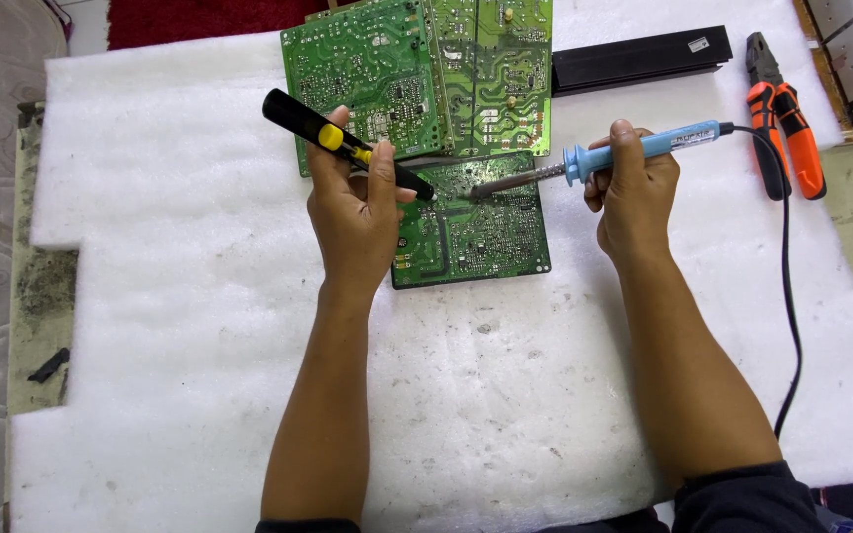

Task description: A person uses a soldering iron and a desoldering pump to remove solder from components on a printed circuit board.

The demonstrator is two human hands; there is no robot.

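desoldering in progress: right hand (636, 188) wrapped around the blue soldering iron (634, 148), tip on the small green circuit board (476, 232) lying on the white foam sheet (199, 296). left hand (355, 212) grips a black-and-yellow desoldering pump (343, 143) beside the tip. next up, i'd guess: nozzle needs to sit right on the heated joint.

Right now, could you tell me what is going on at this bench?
A person is working over a small green circuit board lying on white foam sheet. The left hand holds a black and yellow tool, its tip down at the board. The right hand holds a blue soldering iron, its tip meeting the same spot. Larger green boards lie behind; orange pliers rest to the right.
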